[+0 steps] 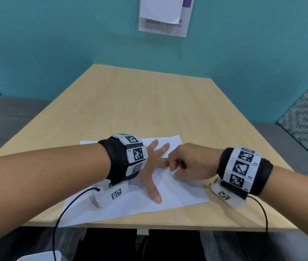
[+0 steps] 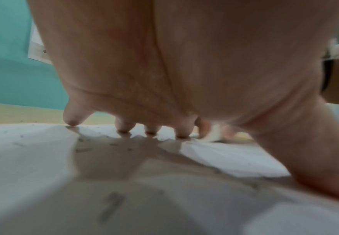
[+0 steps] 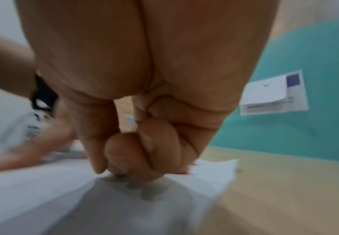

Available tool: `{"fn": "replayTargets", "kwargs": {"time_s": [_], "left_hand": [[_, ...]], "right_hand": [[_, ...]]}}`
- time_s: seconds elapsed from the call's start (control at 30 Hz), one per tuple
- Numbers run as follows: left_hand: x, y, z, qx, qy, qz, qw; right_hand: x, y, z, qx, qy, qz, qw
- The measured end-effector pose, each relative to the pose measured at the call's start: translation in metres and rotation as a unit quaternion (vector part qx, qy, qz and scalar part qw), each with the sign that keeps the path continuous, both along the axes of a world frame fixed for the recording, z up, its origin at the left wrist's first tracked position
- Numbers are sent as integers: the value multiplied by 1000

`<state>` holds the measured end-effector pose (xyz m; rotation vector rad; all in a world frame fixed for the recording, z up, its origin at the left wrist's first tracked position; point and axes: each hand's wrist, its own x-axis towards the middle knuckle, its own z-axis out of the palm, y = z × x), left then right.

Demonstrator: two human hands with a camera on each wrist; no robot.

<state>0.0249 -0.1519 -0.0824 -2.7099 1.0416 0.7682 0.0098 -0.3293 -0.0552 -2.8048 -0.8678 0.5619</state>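
Paper [image 1: 177, 196], one white sheet, is lying near the front edge of the one wooden table [image 1: 149, 102]. The left hand [image 1: 150, 166] is pressing it flat, fingers spread wide. The right hand [image 1: 191, 162] is curling its fingers tightly round a small white piece [image 1: 174, 171], too blurred to identify, on the sheet. One wall notice [image 1: 165, 25] is showing "allowed in this area".

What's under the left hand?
A white sheet of paper on the table. The left hand lies flat on it, fingertips pressing down. Anything marked beneath the palm is covered. Beside it, the right hand pinches a small white thing.
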Motion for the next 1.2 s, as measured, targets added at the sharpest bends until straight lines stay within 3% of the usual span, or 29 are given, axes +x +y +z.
{"fn": "replayTargets", "kwargs": {"time_s": [0.1, 0.27, 0.4, 0.57, 0.73, 0.87, 1.0, 1.13, 1.2], "left_hand": [[-2, -2, 2, -6, -3, -20, 1000], [-1, -1, 2, -3, -5, 2, 1000], [-2, -2, 2, -2, -3, -14, 1000], [0, -2, 1, -11, 2, 5, 1000], [0, -2, -1, -3, -6, -5, 1000], [1, -2, 1, -6, 1, 3, 1000], [0, -4, 0, 4, -7, -5, 1000], [6, 0, -6, 6, -7, 4, 1000], [7, 0, -7, 4, -9, 4, 1000]], "right_hand": [[-21, 11, -5, 10, 58, 54, 997], [6, -9, 3, 0, -1, -29, 1000], [-26, 7, -4, 19, 57, 58, 996], [1, -13, 4, 0, 13, -20, 1000], [-28, 3, 0, 21, 59, 55, 997], [-6, -14, 7, -1, 4, -9, 1000], [-37, 8, 1, 5, 56, 83, 995], [-12, -10, 6, -2, 18, 9, 1000], [-17, -8, 4, -1, 27, 19, 999]]}}
